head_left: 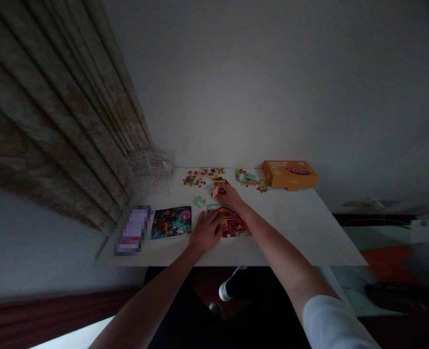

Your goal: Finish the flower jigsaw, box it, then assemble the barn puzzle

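Observation:
My left hand [206, 233] lies with its fingers spread at the left edge of a partly assembled jigsaw puzzle [232, 226], which shows a red barn. Beyond it, my right hand [230, 195] is closed in a pinch on a puzzle piece [218, 191] in reddish and pale colours. The fingers partly hide that piece. A light green puzzle piece [198, 201] rests on the table just past my left hand. Several loose puzzle pieces [211, 172] are scattered near the wall, and another heap of loose pieces [248, 178] lies farther right.
A dark printed picture sheet [171, 222] lies left of the puzzle on the white table [294, 228]. Beside it is a pixelated, phone-like rectangle [133, 230]. An orange box [290, 174] stands at the back right; clear plastic packaging [150, 170] sits by the curtain [65, 97].

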A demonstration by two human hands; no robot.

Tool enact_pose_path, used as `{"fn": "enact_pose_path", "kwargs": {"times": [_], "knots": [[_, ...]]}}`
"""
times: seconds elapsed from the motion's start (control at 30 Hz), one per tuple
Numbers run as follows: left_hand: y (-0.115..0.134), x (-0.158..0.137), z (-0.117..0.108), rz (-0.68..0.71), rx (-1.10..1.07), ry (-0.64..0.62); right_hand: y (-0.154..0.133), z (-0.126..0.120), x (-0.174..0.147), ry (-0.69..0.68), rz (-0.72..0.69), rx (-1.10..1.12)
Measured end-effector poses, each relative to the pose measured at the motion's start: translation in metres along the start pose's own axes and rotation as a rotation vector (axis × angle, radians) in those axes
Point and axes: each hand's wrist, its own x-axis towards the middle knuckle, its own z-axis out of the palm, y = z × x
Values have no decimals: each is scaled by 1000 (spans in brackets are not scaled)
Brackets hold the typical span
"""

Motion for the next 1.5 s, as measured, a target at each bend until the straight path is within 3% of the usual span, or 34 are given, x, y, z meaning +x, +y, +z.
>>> {"fn": "enact_pose_path", "kwargs": {"times": [0.17, 0.37, 0.6, 0.9, 1.0, 1.23, 1.5], "knots": [[0, 1, -3, -1, 21, -25, 5, -34, -37, 143, 188, 257], [-1, 1, -1, 3, 26, -24, 20, -92, -119, 268, 288, 503], [3, 0, -2, 80, 92, 29, 31, -126, -191, 311, 379, 469], [71, 13, 16, 354, 3, -70, 34, -130, -207, 218, 345, 372], [85, 14, 22, 362, -25, -89, 37, -127, -209, 219, 341, 337], [86, 12, 20, 298, -47, -120, 40, -121, -215, 313, 210, 281], [84, 10, 27, 295, -54, -105, 53, -107, -215, 420, 275, 299]]}}
